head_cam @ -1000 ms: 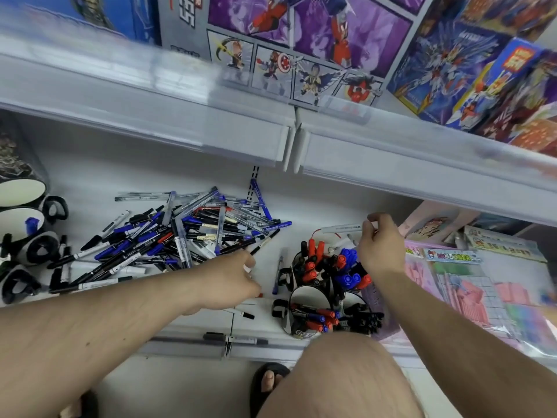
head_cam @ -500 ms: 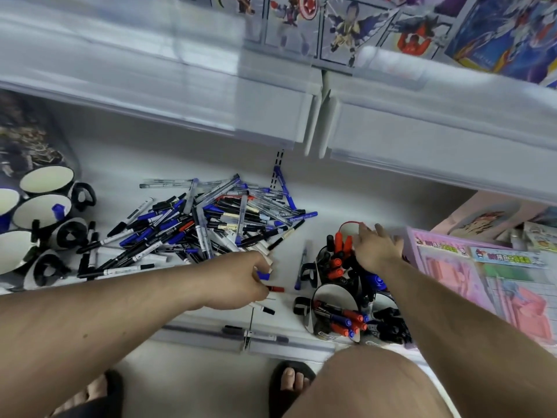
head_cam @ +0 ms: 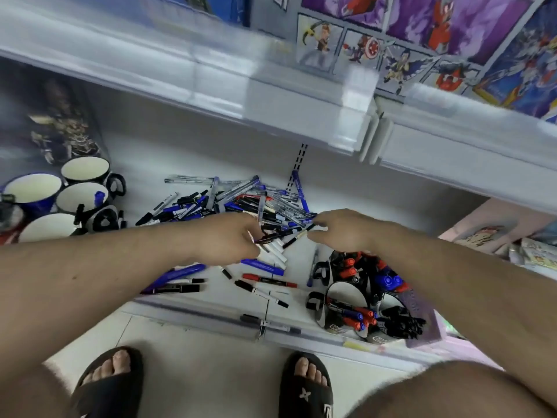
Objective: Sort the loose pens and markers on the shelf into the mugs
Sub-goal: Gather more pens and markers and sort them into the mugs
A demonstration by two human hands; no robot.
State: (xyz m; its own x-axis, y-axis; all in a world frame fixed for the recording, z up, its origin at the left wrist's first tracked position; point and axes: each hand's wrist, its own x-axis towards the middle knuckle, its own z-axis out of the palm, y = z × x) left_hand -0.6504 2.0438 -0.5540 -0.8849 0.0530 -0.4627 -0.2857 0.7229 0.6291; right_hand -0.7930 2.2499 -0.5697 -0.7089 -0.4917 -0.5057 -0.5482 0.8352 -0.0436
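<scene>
Pens [head_cam: 241,203] lie heaped mid-shelf. At the heap's near edge I see my left hand [head_cam: 224,238] pinching a black marker [head_cam: 278,235]; right hand [head_cam: 340,229] curled, grasp unclear. Filled mugs [head_cam: 346,297] stand right of the heap.

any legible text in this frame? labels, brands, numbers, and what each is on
Nothing reads cleanly.
Toy box on the upper shelf: large white characters at the top edge, cut off by the frame, unreadable.
Pens in the pile: barrel printing too small and blurred.
Mugs holding markers: small marks near the base, illegible.
Packets at right: printing blurred.
Right sandal: a white star-like emblem, no letters readable.
</scene>
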